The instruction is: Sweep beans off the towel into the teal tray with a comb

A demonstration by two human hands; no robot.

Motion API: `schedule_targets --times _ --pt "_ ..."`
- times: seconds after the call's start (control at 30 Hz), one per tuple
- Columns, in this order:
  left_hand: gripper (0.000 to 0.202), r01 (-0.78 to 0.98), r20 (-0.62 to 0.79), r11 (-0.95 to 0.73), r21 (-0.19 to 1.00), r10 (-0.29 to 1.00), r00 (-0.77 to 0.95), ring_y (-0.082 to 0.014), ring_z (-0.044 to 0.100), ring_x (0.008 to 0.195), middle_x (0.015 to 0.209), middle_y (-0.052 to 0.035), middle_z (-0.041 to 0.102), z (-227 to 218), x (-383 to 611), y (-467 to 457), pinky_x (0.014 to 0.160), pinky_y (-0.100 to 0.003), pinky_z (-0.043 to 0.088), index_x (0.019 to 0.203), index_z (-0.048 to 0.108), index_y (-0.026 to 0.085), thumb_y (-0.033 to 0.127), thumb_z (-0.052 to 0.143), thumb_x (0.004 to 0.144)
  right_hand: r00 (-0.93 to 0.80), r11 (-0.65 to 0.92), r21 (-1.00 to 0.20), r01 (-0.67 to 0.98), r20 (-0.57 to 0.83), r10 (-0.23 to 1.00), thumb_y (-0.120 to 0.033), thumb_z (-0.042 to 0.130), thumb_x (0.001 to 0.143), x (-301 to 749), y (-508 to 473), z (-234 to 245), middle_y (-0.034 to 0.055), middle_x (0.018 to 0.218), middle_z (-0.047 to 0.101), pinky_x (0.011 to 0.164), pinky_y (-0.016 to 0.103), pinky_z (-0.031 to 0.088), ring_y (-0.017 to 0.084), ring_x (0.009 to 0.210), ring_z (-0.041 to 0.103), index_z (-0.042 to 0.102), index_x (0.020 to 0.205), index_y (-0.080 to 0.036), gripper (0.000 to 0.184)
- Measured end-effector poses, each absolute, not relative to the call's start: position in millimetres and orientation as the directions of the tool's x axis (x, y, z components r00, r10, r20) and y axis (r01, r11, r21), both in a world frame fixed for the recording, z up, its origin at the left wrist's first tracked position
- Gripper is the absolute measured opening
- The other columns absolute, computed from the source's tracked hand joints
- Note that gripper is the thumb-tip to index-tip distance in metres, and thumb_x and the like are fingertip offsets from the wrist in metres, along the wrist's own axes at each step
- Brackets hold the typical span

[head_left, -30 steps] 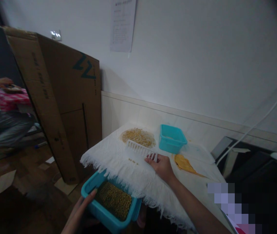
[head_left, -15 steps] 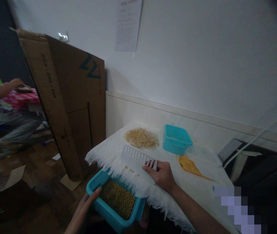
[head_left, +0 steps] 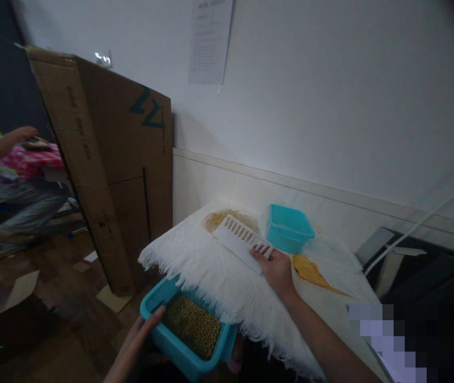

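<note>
My left hand (head_left: 147,329) grips the left rim of a blue plastic basin (head_left: 189,357), held just below the table's front edge. Yellow soybeans (head_left: 198,325) fill its bottom. In my right hand (head_left: 277,268) is a white slotted plastic scraper (head_left: 234,249), held by its right end over the cloth. Partly hidden behind it lies a spread of soybeans (head_left: 216,219) on a round damp-looking patch of the white fringed tablecloth (head_left: 187,252). A second blue basin (head_left: 290,229) stands to the right of the patch.
A yellow leaf-shaped piece (head_left: 312,271) lies on the cloth at the right. The tall cardboard box (head_left: 131,175) stands left of the table. Another person's arm (head_left: 1,146) shows at far left. A white cable (head_left: 422,218) runs down over dark items at the right.
My right hand has moved the scraper away from the table's front edge, back toward the spread of soybeans. The few beans near the edge are gone from the cloth. My left hand stays on the basin.
</note>
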State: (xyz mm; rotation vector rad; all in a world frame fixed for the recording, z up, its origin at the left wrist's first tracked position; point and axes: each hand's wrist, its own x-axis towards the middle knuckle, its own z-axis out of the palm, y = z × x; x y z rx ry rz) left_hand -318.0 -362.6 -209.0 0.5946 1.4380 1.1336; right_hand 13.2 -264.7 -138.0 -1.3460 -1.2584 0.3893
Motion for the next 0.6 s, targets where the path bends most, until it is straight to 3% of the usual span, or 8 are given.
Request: schedule_targets --times 0.13,0.27,0.4,0.6 --pt "0.085 -0.267 -0.466 0.408 0.873 0.860 -0.208 -0.0385 0.070 0.100 0.113 -0.0139 0.070 -213 -322 -362 0.068 -0.045 0.067 0.136 0.064 0.024 0.074 0.082 0.070 0.397 0.197 -0.798 0.570 0.477 0.784 -0.070 0.077 0.076 44 -246 -141 0.0136 0.081 0.085 0.071 0.042 0.059 0.035 0.076 0.080 0.088 0.084 -0.017 0.054" --pt "0.087 -0.256 -0.489 0.438 0.862 0.852 -0.188 -0.0417 0.073 0.112 0.133 -0.0166 0.072 -223 -325 -358 0.076 -0.046 0.068 0.141 0.063 0.024 0.074 0.080 0.073 0.345 0.185 -0.771 0.610 0.468 0.813 -0.067 0.077 0.078 54 -240 -148 0.0140 0.084 0.086 0.070 0.041 0.059 0.035 0.078 0.081 0.088 0.086 -0.018 0.051" --pt "0.093 -0.239 -0.461 0.411 0.880 0.860 -0.217 -0.0479 0.068 0.123 0.149 -0.0176 0.063 -230 -323 -356 0.076 -0.050 0.070 0.145 0.061 0.024 0.080 0.076 0.072 0.344 0.199 -0.758 0.622 0.492 0.800 -0.065 0.075 0.081 50 -240 -150 0.0120 0.081 0.085 0.070 0.040 0.059 0.033 0.077 0.080 0.088 0.085 -0.018 0.049" --pt "0.084 -0.291 -0.483 0.418 0.861 0.850 -0.210 -0.0544 0.059 0.137 0.149 -0.0182 0.062 -227 -321 -359 0.062 -0.045 0.067 0.137 0.062 0.027 0.076 0.080 0.071 0.353 0.168 -0.749 0.641 0.482 0.802 -0.058 0.076 0.081 51 -240 -146 0.0109 0.080 0.085 0.069 0.037 0.058 0.031 0.075 0.079 0.089 0.087 -0.018 0.042"
